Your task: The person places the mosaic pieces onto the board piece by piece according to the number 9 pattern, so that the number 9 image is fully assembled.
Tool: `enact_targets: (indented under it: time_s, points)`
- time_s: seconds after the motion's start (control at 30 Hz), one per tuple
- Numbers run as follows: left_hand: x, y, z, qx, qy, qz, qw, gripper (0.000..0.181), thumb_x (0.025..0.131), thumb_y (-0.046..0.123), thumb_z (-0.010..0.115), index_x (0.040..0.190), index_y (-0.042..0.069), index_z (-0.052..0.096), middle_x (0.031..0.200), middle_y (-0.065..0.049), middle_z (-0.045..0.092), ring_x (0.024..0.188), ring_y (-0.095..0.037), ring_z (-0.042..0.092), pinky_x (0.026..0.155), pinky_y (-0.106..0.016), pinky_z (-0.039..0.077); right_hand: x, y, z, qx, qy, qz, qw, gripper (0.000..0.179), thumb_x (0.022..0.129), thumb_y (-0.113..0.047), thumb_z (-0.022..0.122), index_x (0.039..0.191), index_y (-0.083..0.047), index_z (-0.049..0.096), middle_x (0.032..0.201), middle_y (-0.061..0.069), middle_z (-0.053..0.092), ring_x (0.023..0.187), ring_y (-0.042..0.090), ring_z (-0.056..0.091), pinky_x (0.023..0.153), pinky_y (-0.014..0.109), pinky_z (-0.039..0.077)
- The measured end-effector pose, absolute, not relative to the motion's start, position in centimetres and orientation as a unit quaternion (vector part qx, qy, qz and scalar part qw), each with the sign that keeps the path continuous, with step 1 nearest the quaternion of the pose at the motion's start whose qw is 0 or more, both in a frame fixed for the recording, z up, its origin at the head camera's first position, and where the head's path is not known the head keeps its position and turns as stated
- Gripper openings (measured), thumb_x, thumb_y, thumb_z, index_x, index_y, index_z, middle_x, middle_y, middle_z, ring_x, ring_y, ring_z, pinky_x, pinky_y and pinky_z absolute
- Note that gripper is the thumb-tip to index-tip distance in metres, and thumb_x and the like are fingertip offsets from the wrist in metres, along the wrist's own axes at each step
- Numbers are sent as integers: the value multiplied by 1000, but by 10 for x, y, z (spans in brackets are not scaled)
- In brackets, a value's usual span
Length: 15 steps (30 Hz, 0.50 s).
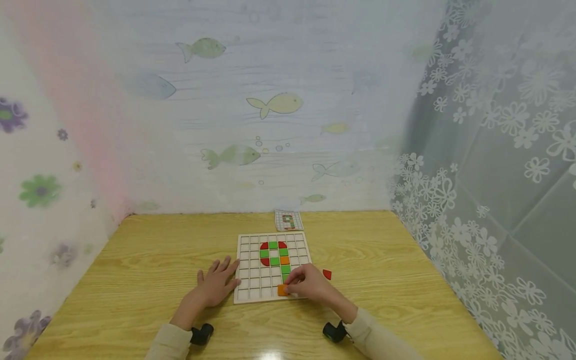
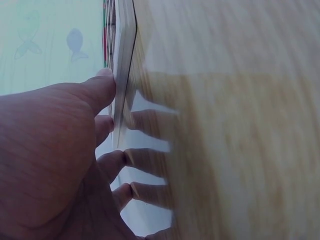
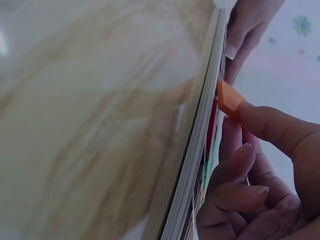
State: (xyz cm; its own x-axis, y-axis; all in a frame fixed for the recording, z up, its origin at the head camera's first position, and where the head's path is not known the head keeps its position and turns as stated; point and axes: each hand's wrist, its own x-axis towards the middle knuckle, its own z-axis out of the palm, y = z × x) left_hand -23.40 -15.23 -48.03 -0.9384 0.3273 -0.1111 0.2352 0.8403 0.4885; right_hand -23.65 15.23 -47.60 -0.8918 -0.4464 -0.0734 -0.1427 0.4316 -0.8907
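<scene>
A pale wooden grid board [image 1: 249, 280] lies on the table, with red, green and orange tiles set in its cells in the shape of a 9. My right hand [image 1: 310, 284] pinches an orange square tile [image 3: 230, 99] between thumb and fingers. In the head view that tile overlaps the board's bottom row, and the right wrist view has it tilted against the board's edge. With fingers spread, my left hand [image 1: 216, 285] rests on the table, its fingertips at the board's left edge. The left wrist view shows its thumb touching the board's side.
Behind the board lies a card [image 1: 289, 220] printed with a grid and a coloured 9. A loose red tile [image 1: 327, 274] with one rounded side sits right of the board. The wood-grain table [image 1: 171, 250] meets a fish-patterned wall [image 1: 274, 185] at its back.
</scene>
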Motion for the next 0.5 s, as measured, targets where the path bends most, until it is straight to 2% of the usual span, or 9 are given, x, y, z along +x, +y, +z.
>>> enact_targets:
  time_s: [0.3,0.5]
  points:
    - [-234,-151,-479,148,954,244,95,59,106,34,55,159,11,38,165,-23,26,151,-52,17,108,-83,5,-242,145,-477,-181,844,-485,145,6,91,-9,77,91,-4,77,80,6,75,71,21,70,57,23,46]
    - [-234,-152,-481,150,954,244,93,59,106,34,55,158,11,38,165,-23,26,151,-53,17,107,-84,5,-246,142,-477,-178,853,-468,149,5,91,-10,77,89,-6,78,77,3,74,69,19,69,57,24,47]
